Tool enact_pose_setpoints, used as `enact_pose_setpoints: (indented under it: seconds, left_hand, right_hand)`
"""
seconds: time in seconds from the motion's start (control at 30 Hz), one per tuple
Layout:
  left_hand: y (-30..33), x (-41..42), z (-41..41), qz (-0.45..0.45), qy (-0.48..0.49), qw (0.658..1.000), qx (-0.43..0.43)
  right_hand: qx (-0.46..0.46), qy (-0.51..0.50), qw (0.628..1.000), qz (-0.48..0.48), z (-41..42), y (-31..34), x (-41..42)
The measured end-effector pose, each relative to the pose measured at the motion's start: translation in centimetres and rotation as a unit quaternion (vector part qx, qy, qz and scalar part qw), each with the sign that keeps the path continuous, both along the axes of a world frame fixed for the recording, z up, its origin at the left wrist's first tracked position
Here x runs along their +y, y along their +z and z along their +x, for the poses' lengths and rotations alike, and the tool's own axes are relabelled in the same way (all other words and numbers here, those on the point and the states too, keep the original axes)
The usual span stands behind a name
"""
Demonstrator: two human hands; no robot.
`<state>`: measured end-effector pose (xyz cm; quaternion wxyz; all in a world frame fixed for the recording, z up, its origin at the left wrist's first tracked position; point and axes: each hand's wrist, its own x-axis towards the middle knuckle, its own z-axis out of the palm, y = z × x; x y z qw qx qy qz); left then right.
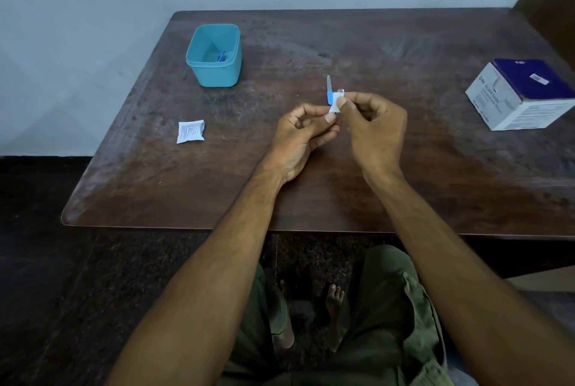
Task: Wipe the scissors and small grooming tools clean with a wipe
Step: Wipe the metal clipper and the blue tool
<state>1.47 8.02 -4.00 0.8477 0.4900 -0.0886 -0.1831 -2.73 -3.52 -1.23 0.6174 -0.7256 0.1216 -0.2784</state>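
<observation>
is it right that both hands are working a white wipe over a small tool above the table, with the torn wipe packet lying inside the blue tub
Not quite. The head view shows the torn packet lying flat on the table, apart from the blue tub, not inside it. The rest holds: left hand and right hand work the white wipe.

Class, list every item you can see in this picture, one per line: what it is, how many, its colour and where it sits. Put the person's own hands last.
Wooden table: one, dark brown, fills the middle of the view.
Plastic tub: one, turquoise, far left of table; a small blue item lies inside, too small to identify.
Torn paper sachet: one, white with print, left of the hands.
Cardboard box: one, white with dark blue top, right edge of table.
Small grooming tool: one, metal tip, blue handle, held upright.
Wipe: one, white, wrapped on the tool.
Left hand: pinches below the wipe.
Right hand: pinches the wipe.
</observation>
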Motion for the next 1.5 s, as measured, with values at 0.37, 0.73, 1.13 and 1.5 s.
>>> enact_pose_setpoints:
  seconds: [0.37, 0.73, 1.13, 1.5]
  left_hand:
    - [-0.3, 0.0, 0.0, 0.014, 0.000, 1.000, -0.016]
    - [-0.4, -0.3, -0.1, 0.046, 0.002, 0.998, -0.033]
    - [-0.7, -0.1, 0.1, 0.049, 0.002, 0.998, -0.028]
    - [-0.5, -0.3, -0.2, 0.077, -0.004, 0.996, -0.037]
  right_hand:
    - [0.031, 0.044, 0.999, -0.001, -0.1, 0.0, -0.6]
    - [0.027, 0.057, 0.998, 0.013, -0.6, -0.3, -0.7]
    - [0.036, 0.087, 0.996, -0.004, -0.4, 0.1, -1.1]
    - [0.047, 0.089, 0.995, 0.019, 0.1, 0.9, -1.3]
